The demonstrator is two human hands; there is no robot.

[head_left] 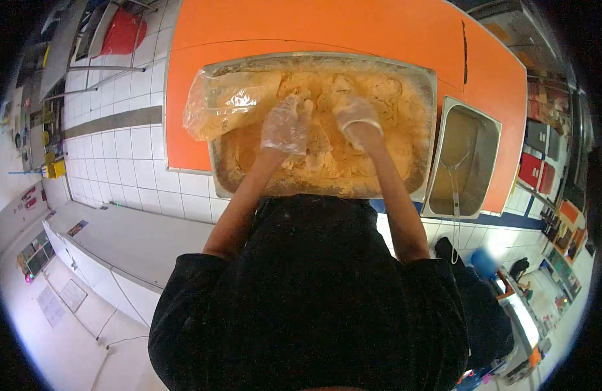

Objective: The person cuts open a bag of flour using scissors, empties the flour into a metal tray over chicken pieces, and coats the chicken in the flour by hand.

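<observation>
Orange powder (397, 153) fills the metal tray (424, 171); gloved left hand (288, 124) and right hand (357, 117) work mid-tray, whether fingers are together or apart I cannot tell; plastic bag (239, 101) overlaps the far left corner

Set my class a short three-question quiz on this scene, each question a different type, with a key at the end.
1. True or false: the left hand and the right hand are both bare.

2. Multiple choice: what lies over the left end of the large tray?
A) a knife
B) a plastic bag
C) a towel

3. Fill the gap: the small tray sits to the ____ of the large tray, as the wearer sees it.

Key:
1. False; both wear see-through gloves.
2. B
3. right
</observation>
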